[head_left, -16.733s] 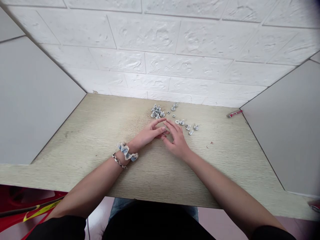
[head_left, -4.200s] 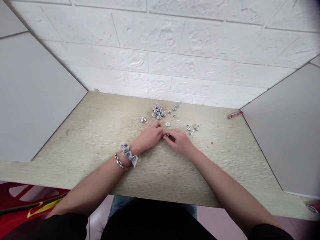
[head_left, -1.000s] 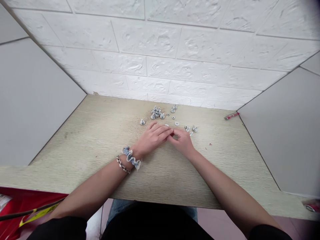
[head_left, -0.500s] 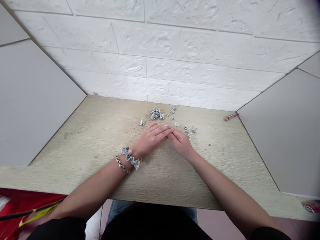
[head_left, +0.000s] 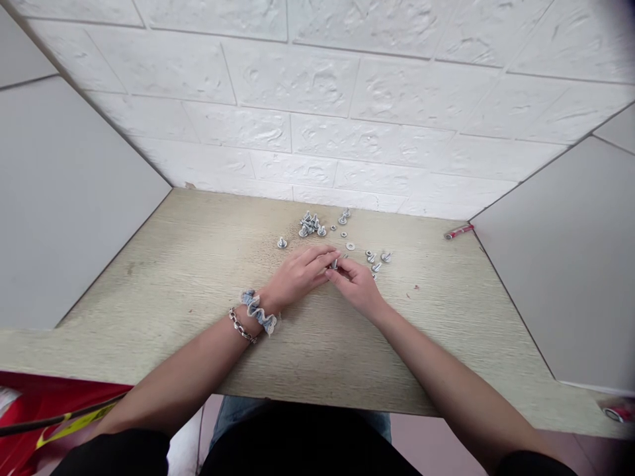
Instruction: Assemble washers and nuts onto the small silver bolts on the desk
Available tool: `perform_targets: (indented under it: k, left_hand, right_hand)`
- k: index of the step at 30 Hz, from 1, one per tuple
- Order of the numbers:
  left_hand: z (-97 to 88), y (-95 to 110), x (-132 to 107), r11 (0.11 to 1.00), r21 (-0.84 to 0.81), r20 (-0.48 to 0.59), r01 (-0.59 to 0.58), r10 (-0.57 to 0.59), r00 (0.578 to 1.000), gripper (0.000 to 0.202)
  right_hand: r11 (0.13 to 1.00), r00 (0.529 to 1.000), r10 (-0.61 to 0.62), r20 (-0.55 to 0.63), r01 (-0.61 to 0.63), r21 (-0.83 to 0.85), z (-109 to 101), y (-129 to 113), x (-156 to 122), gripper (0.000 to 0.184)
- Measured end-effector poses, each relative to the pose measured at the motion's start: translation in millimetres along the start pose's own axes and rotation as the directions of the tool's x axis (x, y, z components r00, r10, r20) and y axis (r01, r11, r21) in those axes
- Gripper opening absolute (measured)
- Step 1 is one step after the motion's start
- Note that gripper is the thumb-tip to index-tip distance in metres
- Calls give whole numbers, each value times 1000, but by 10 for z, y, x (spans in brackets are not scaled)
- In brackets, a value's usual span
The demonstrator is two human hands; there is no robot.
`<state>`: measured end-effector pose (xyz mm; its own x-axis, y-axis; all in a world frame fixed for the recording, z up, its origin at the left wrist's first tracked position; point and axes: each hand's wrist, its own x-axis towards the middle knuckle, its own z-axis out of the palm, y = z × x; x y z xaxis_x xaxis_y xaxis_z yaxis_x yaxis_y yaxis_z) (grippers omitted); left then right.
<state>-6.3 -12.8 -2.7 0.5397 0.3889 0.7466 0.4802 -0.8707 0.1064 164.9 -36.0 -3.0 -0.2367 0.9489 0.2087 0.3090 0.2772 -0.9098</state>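
So the bench (head_left: 322, 357) is carrying the whole spread, and both hands are working near its middle. Half a second ago the left hand (head_left: 300, 274) was draping over the tips of the right hand (head_left: 354, 284); now they're parting a bit. Behind them the bolt cluster (head_left: 310, 225) is sitting where it was. Next size down, a bolt (head_left: 334, 264) is showing between the hands: the right fingers are pinching it, while the left fingers are arching right beside it, and I can't tell if they're gripping too. I'm reading that as the piece still being worked, not set down. A loose flat washer (head_left: 350, 246) is lying just beyond the right hand, and a hex nut (head_left: 344, 234) is sitting behind that.
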Motion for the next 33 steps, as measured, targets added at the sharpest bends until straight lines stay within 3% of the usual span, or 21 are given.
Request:
perform_targets:
  k: [21, 27, 33]
  left_hand:
    - [14, 22, 4, 997, 21, 136, -74, 71, 988, 24]
    - [-19, 48, 21, 995, 9, 100, -100, 99, 990, 25]
    - [-11, 0, 6, 996, 2, 55, -92, 91, 994, 26]
  right_hand:
    - [996, 995, 82, -63, -83, -10, 50, 95, 8, 25]
    - [992, 992, 121, -35, -120, 32, 13, 78, 16, 17]
    - [975, 980, 197, -16, -195, 103, -34, 76, 61, 28]
